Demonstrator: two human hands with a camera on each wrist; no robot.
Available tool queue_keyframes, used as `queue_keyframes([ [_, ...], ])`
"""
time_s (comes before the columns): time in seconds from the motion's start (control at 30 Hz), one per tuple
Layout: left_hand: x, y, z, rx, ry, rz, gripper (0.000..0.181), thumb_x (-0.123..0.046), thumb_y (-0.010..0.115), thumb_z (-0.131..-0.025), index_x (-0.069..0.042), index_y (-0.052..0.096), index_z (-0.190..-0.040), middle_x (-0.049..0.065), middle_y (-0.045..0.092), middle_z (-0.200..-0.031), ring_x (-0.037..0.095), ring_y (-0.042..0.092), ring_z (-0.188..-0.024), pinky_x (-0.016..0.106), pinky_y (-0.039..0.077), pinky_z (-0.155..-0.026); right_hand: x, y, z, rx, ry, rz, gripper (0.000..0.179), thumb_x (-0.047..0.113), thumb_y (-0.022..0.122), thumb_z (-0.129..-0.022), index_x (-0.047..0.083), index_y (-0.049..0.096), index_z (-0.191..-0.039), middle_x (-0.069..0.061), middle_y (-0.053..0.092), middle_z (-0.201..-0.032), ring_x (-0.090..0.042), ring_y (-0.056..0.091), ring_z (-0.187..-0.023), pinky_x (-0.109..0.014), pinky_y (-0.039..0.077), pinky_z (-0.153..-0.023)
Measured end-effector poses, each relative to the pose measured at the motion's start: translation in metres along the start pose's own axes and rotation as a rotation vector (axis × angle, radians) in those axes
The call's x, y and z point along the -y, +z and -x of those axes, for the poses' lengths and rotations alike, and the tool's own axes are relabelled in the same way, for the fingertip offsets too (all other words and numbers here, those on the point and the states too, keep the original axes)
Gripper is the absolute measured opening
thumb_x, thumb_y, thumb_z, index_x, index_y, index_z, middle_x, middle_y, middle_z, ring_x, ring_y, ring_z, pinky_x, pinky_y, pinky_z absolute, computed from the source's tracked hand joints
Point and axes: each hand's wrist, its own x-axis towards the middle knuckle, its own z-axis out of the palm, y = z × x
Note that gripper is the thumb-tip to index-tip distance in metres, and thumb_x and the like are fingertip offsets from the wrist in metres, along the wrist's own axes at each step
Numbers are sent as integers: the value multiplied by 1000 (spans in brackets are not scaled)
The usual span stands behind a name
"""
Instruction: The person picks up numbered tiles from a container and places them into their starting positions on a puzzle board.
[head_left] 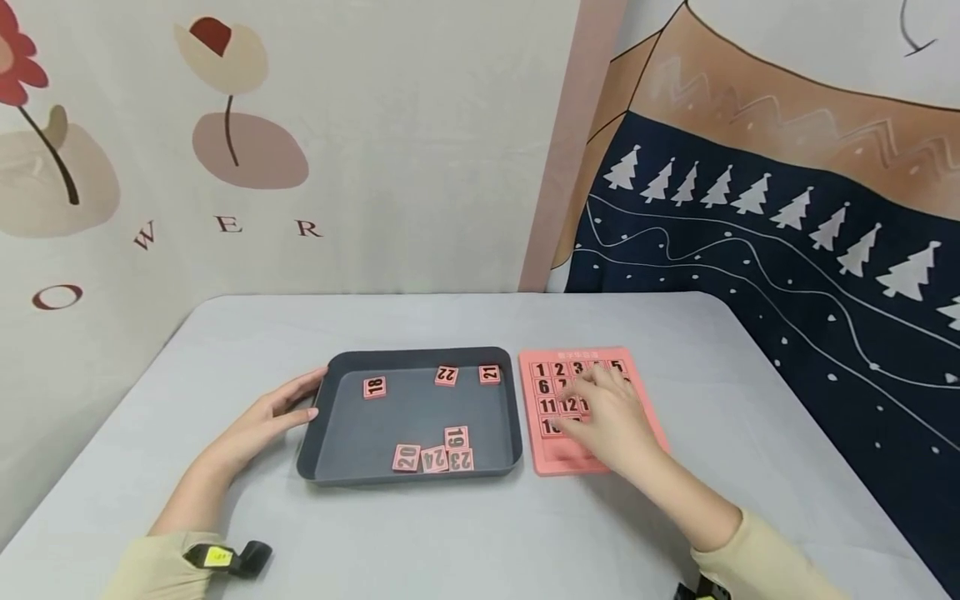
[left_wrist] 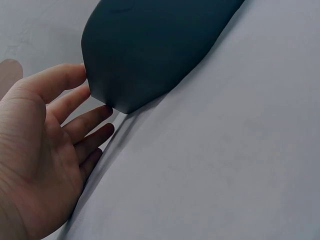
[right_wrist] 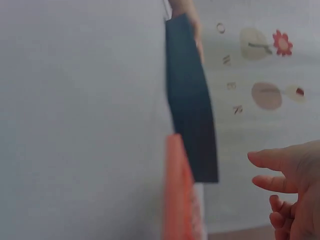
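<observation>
At the left end of a dark grey tray [head_left: 360,433], my left hand [head_left: 258,425] touches the rim with fairly straight fingers. Loose pink number tiles lie in the tray: 18 [head_left: 374,387], 22 [head_left: 446,376] and 21 [head_left: 489,375] toward the back, with 20 [head_left: 407,457], 24 [head_left: 434,459], 19 [head_left: 456,437] and 23 [head_left: 461,459] near the front. Over a pink number board [head_left: 558,457] hovers my right hand [head_left: 615,421], hiding part of its numbered rows. Thumb and index finger of the right hand [right_wrist: 300,185] stand apart in the right wrist view, nothing between them.
A white cloth [head_left: 450,542] covers the table. Behind it hang a pale curtain [head_left: 420,167] with flower prints and a dark blue one [head_left: 675,242] with white trees. Black wrist cameras are strapped at both sleeves, the left one [head_left: 251,560] in full sight.
</observation>
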Motion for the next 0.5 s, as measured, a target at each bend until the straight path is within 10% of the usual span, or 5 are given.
queue_keyframes([
  [0.5, 0, 1, 0, 4, 11, 5, 60, -19, 57, -97, -8, 31, -150, 19, 32, -150, -8, 33, -123, 4, 28, -93, 65, 36, -80, 195, -253, -51, 39, 39, 78, -80, 20, 70, -113, 1, 52, -110, -18, 43, -104, -40, 35, -93],
])
